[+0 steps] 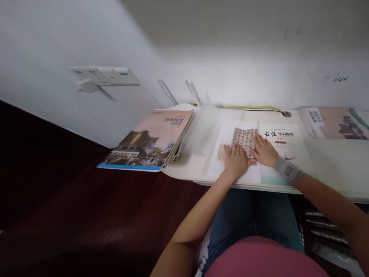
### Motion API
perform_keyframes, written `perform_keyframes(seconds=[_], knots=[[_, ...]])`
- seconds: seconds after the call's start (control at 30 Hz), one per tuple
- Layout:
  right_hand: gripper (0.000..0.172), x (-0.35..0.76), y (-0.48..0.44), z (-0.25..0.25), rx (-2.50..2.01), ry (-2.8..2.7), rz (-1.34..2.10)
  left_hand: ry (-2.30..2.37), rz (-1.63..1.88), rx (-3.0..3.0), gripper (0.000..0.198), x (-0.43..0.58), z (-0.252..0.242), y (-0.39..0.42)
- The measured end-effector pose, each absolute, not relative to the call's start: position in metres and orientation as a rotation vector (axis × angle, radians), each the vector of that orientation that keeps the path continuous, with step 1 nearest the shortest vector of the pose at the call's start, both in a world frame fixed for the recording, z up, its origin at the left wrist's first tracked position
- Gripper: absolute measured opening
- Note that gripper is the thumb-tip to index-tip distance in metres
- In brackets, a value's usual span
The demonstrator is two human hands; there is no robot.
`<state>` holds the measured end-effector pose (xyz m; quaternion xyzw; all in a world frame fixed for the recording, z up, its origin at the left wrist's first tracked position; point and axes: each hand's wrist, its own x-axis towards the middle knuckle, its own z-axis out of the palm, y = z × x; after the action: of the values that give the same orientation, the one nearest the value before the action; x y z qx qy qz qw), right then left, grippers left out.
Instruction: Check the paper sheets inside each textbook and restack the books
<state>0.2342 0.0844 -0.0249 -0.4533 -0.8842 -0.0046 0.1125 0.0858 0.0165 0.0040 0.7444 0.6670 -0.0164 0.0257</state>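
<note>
A thin paper book [276, 169] is laid spread near the front edge of a desk, its printed sides turned up; the smooth white right half is faded into pale green at the bottom and is marked 书法 练习指导, with a small red label below, while on the left half a brown panel of brush-written characters is printed; the left hand [236, 163] is placed flat on this panel, its fingers extended and slightly parted, and nothing is gripped; the right hand [266, 154] is rested across the fold, likewise flattened and without any grip, and a grey wristband [289, 171] is worn above it; beside the book a wrinkled, translucent sheet [201, 130] is seen, somewhat blurred; at the left end, a pink-covered book [138, 142] titled 世界历史 is stacked upon others and extended past the desk edge; a similar history book [331, 123] is lying at the right, turned sideways; the white desk [331, 165] is set against a pale, scribbled wall [230, 50], where a socket panel [115, 77] is mounted; a yellow cable [248, 107] is led to a round hole [286, 114]; the floor [100, 219] is dark reddish.
</note>
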Motion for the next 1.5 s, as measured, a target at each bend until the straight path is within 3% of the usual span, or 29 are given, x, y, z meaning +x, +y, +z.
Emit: perform_keyframes(seconds=[0.2,0.33,0.47,0.57,0.63,0.73,0.87,1.03,1.13,1.23,1.4,1.5], knots=[[0.075,0.242,0.075,-0.023,-1.238,-2.735,0.004,2.037,0.030,2.380,0.068,0.076,0.009,-0.004],[0.079,0.238,0.077,-0.014,-1.294,-2.811,0.068,2.061,0.267,2.440,0.055,0.058,0.016,-0.027],[0.078,0.228,0.039,-0.012,-1.390,-2.797,0.136,2.285,0.415,2.065,0.061,0.030,0.007,-0.041],[0.080,0.221,-0.015,-0.021,-1.139,-2.768,0.014,2.257,0.689,1.809,0.069,0.005,-0.008,-0.048],[0.084,0.218,-0.044,-0.028,-1.082,-2.697,-0.031,2.126,1.015,1.581,0.077,-0.010,-0.012,-0.050],[0.071,0.216,-0.058,-0.030,-1.157,-2.526,-0.013,1.748,1.408,1.139,0.084,-0.019,0.004,-0.048],[0.054,0.225,-0.044,-0.017,-1.221,-2.219,0.279,1.125,1.532,0.956,0.075,0.002,0.060,-0.037],[0.037,0.258,-0.035,-0.013,-1.309,-1.365,0.921,0.795,1.404,1.379,0.064,0.066,0.095,-0.012],[0.032,0.281,-0.041,-0.019,-1.180,-0.925,1.135,1.000,1.208,1.776,0.062,0.101,0.073,0.014],[0.024,0.312,-0.043,-0.022,-0.971,-0.665,1.297,1.244,0.717,2.168,0.073,0.128,0.040,0.045],[0.026,0.385,-0.021,-0.023,-1.020,-0.585,1.161,1.447,0.079,2.462,0.086,0.154,0.011,0.088],[0.044,0.418,0.000,-0.025,-1.219,-0.705,0.971,1.520,-0.048,2.489,0.090,0.161,0.008,0.099]])
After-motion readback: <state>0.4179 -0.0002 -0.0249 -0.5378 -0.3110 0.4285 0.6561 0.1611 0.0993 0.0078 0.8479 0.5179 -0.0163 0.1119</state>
